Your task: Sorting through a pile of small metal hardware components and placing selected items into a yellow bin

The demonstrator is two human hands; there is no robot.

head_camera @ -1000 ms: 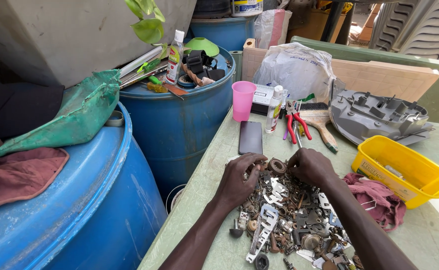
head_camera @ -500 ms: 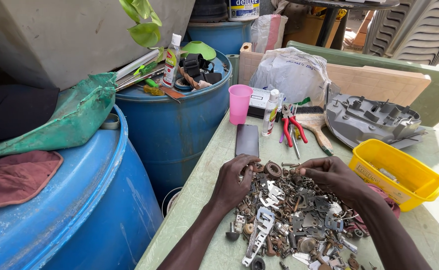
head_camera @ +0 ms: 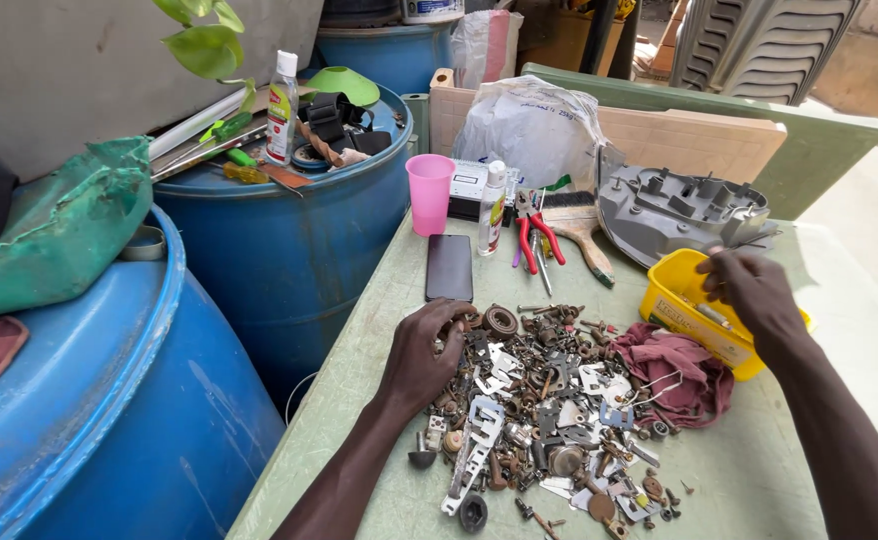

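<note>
- Scanning from the left, I see two blue drums standing against the left edge of the green table; the nearer one carries a green cloth, the farther one serves as a shelf for screwdrivers, a clear bottle and a green funnel-like cap.
- Near the table's far left corner stand a pink cup and a small bottle, with a dark phone lying flat just in front of them, kept clear of the scrap, I judge.
- My left hand rests palm down on the left edge of the heap of small metal parts, fingers curled narrow into the pieces; I cannot tell whether it pinches one.
- That heap of brackets, screws, washers and round bits spreads over the middle of the table, loose and flat, so each piece can be seen and picked over.
- Red-handled pliers and a brush lie beyond the heap, within reach.
- A dark red rag touches the heap's right side.
- My right hand hangs over the yellow tub near the table's right edge, fingers pinched close; what they hold, if anything, is too small to tell.
- A grey moulded housing sits behind the tub.
</note>
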